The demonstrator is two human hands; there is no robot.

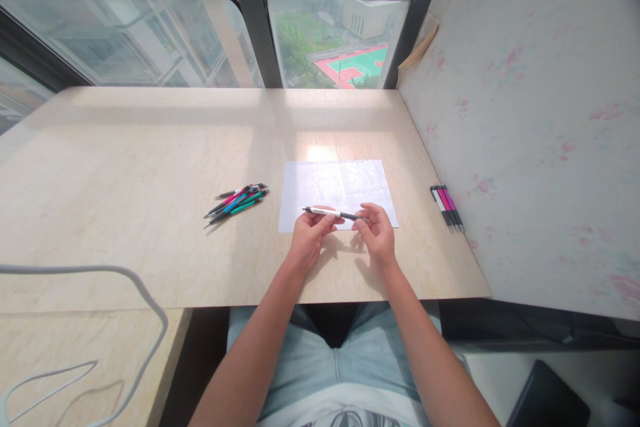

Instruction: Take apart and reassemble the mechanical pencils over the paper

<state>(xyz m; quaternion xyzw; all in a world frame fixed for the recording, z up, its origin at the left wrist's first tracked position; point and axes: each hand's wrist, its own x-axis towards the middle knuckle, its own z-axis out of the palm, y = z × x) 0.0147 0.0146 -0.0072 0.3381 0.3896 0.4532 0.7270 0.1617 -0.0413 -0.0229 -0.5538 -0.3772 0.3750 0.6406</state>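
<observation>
A white pen with black ends (334, 213) lies level between both my hands, just above the near edge of a white sheet of paper (336, 185). My left hand (311, 236) pinches the pen's left part with curled fingers. My right hand (376, 233) grips the pen's dark right end. A loose pile of several coloured pens (238, 201), pink, blue, green and black, lies on the desk to the left of the paper.
The beige desk (125, 167) runs to a window at the back and a wall (530, 120) on the right. A small row of pens (447, 207) lies near the right edge. A white cable (145, 297) loops at the lower left.
</observation>
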